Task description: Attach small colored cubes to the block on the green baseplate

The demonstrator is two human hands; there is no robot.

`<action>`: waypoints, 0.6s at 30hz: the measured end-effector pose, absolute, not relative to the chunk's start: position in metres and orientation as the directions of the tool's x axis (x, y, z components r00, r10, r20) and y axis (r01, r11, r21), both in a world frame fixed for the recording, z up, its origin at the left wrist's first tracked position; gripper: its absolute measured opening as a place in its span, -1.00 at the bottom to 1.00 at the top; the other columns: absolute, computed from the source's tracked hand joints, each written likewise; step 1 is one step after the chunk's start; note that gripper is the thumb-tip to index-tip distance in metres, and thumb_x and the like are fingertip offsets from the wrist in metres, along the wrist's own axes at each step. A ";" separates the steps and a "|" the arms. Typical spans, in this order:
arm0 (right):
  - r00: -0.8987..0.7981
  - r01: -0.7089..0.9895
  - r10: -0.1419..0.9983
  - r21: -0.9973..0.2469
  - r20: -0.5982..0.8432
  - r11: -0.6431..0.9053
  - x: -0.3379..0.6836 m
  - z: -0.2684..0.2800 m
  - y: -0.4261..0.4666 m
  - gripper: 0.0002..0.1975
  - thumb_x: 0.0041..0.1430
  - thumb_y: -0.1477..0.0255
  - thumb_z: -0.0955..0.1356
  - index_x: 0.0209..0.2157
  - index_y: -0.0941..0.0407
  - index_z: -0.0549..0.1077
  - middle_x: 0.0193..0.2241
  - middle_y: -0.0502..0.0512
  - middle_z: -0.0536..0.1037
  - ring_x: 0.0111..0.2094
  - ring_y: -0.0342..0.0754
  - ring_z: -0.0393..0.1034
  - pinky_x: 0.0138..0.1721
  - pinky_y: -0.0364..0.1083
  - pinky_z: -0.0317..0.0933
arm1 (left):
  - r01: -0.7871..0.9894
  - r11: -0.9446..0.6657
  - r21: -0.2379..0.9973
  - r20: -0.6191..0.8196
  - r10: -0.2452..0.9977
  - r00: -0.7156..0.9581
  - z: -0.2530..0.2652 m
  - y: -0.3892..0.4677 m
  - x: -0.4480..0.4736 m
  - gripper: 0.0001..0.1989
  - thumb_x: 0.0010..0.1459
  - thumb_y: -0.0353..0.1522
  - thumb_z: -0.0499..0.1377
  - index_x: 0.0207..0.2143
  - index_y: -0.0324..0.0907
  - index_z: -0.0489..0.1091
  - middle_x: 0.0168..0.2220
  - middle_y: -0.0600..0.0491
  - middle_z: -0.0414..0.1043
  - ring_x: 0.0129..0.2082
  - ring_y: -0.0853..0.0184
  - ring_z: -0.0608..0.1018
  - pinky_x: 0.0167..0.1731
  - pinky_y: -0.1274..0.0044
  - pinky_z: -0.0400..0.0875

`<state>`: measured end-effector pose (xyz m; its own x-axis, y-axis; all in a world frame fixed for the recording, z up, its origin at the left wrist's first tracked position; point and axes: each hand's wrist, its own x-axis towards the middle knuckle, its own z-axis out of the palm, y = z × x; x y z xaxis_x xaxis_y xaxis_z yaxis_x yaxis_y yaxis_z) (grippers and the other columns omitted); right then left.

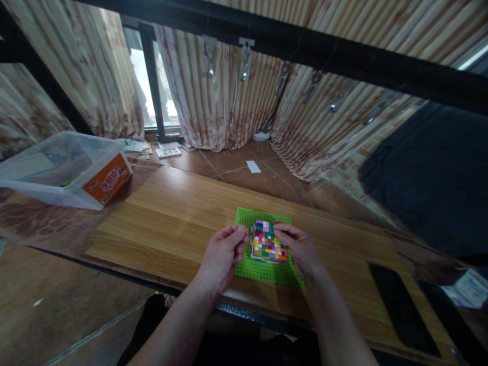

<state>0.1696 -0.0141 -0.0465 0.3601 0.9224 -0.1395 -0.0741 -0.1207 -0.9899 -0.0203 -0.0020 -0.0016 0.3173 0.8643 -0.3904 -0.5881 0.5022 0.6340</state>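
Head view, multicoloured brick block (pixel 267 246), studded

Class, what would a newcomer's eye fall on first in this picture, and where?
First, probably the multicoloured brick block on the bright green baseplate, between the left hand and right hand. Next, perhaps the clear plastic bin with its orange label, at the picture's left.

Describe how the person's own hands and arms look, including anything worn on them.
The left hand and right hand are ungloved, with no sleeve covering the left forearm or right forearm as far as the picture shows. No watch or bracelet shows at either wrist, and no ring can be made out.
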 end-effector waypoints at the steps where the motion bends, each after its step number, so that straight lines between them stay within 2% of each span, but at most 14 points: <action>1: 0.368 -0.082 0.920 -0.990 -0.138 -0.115 0.169 -0.046 -0.014 -0.74 -0.23 0.28 0.52 -0.42 0.07 0.57 -0.15 0.07 0.55 -0.19 -0.01 0.43 -0.14 0.01 0.30 | -0.588 0.504 0.633 -0.391 0.863 0.320 -0.002 -0.002 -0.020 -0.74 -0.15 -0.36 0.37 -0.50 -0.28 0.35 -0.57 0.15 0.30 -0.69 0.64 0.17 -0.75 0.74 -0.12; 8: 0.359 -0.103 0.921 -0.987 -0.150 -0.121 0.166 -0.046 -0.014 -0.66 -0.22 0.26 0.53 -0.33 0.07 0.54 -0.40 -0.02 0.56 -0.41 -0.12 0.39 -0.34 -0.10 0.29 | -0.579 0.505 0.640 -0.391 0.863 0.320 -0.003 -0.002 -0.020 -0.74 -0.15 -0.35 0.37 -0.50 -0.28 0.34 -0.57 0.16 0.29 -0.69 0.64 0.16 -0.75 0.74 -0.13; 18: 0.383 -0.073 0.913 -0.990 -0.143 -0.124 0.166 -0.048 -0.011 -0.63 -0.24 0.24 0.53 -0.33 0.07 0.53 -0.42 -0.03 0.53 -0.42 -0.11 0.36 -0.35 -0.10 0.26 | -0.554 0.507 0.661 -0.384 0.862 0.331 -0.007 -0.003 -0.016 -0.74 -0.13 -0.33 0.36 -0.49 -0.28 0.35 -0.58 0.16 0.28 -0.69 0.64 0.15 -0.75 0.75 -0.10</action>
